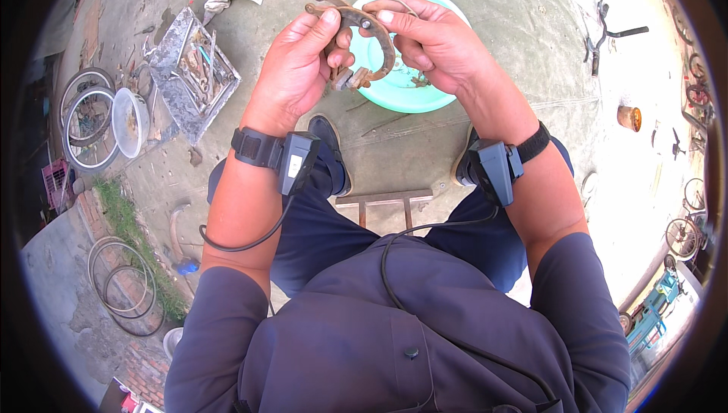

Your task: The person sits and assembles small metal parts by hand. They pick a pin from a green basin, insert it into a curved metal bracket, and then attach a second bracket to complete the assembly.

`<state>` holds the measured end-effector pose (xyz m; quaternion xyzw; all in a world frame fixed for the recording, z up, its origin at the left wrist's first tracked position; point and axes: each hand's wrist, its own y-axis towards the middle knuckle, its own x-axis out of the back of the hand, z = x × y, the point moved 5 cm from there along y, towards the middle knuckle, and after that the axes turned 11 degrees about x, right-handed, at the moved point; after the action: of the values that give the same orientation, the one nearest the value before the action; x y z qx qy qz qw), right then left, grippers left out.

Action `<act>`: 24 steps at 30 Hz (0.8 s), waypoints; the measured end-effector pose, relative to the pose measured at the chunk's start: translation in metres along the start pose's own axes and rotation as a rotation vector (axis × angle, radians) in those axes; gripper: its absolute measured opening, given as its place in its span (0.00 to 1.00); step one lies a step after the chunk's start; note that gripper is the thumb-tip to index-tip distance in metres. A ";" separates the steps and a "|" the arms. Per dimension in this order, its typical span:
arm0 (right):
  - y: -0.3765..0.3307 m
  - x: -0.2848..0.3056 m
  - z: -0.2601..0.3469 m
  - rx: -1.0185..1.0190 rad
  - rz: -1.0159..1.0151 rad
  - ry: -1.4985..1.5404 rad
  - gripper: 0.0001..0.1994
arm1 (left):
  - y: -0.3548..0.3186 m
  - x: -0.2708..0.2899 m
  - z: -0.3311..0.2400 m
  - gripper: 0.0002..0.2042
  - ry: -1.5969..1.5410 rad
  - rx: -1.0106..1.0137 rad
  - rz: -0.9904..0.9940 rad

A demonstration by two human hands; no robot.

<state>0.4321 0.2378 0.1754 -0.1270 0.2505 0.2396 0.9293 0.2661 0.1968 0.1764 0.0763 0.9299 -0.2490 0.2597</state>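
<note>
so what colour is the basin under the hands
Pale turquoise green basin, seen best in the head view.

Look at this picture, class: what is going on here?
A seated person holds a rusty curved metal part, probably a bicycle brake caliper, in both hands. The left hand grips one end and the right hand the other, above a pale green basin on the concrete ground. To the left lie a tray of tools, a white bowl and bicycle rims. A small wooden stool shows between the person's legs.
</note>
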 end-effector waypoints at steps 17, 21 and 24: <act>0.001 0.006 0.002 -0.023 0.062 0.113 0.10 | -0.005 -0.002 -0.001 0.11 -0.042 0.011 0.156; 0.000 0.005 0.003 -0.028 0.077 0.099 0.10 | -0.007 -0.004 -0.001 0.11 -0.013 -0.010 0.157; 0.000 0.006 0.004 -0.023 0.071 0.094 0.10 | -0.007 -0.006 -0.003 0.10 -0.030 -0.006 0.188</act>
<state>0.4380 0.2410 0.1757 -0.1400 0.2957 0.2692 0.9058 0.2679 0.1919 0.1849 0.1585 0.9155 -0.2217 0.2959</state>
